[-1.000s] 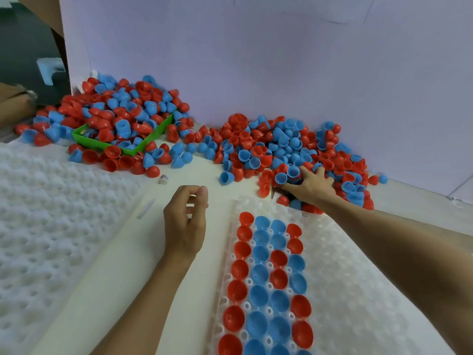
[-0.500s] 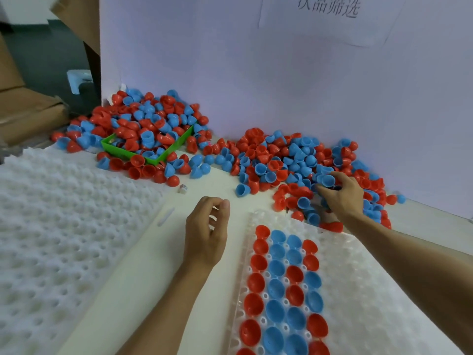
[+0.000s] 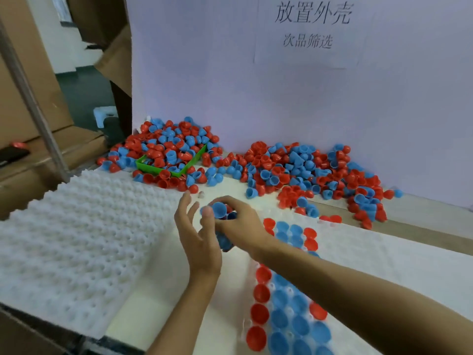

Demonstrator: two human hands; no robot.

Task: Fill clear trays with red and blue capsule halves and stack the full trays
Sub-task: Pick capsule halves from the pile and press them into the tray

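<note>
Right hand returns from the pile with a load of capsule halves.

The right hand (image 3: 238,221), a second ago reaching into the loose pile of red and blue plastic capsule halves (image 3: 307,172), now grips a blue cluster of halves (image 3: 218,210), fingers curled round it, beside the left hand (image 3: 197,242), whose fingers are spread. The partly filled clear plastic tray (image 3: 358,257) lies just right on the table; placement is judged next.
</note>
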